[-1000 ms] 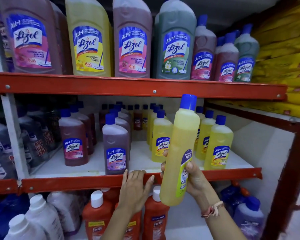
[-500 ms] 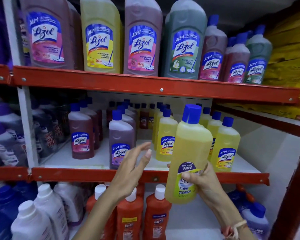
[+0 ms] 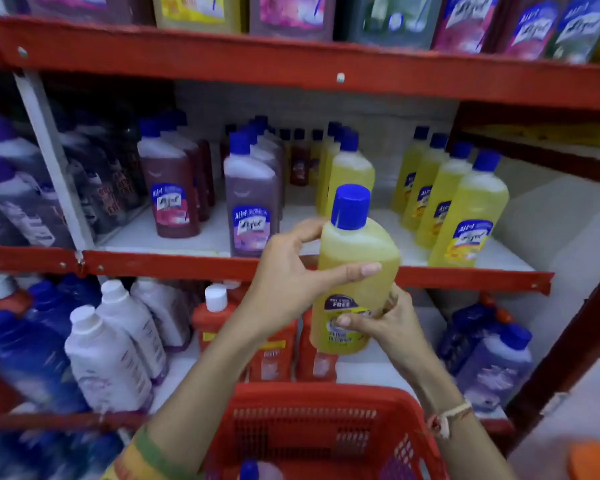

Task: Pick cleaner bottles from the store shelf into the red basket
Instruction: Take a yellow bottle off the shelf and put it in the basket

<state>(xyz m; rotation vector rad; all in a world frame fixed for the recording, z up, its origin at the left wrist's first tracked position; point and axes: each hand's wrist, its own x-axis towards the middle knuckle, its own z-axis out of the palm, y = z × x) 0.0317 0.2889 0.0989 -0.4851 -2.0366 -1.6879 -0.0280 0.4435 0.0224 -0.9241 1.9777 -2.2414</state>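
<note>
A yellow cleaner bottle (image 3: 352, 271) with a blue cap is held upright in front of the middle shelf, above the red basket (image 3: 312, 427). My left hand (image 3: 291, 271) wraps its upper body from the left. My right hand (image 3: 385, 323) grips its lower labelled part from the right. The basket sits low in the view, below the bottle; a blue-capped bottle (image 3: 253, 471) shows inside it at the bottom edge.
The red shelf rail (image 3: 153, 265) runs across the middle. On that shelf stand maroon (image 3: 168, 188), purple (image 3: 250, 202) and yellow bottles (image 3: 465, 216). Orange (image 3: 215, 323), white (image 3: 108, 355) and blue bottles (image 3: 21, 358) fill the shelf below. Large bottles stand on top.
My left hand has left the shelf rail and closed on the yellow bottle's upper part. The view has tilted down, bringing the red basket into sight below the bottle.
</note>
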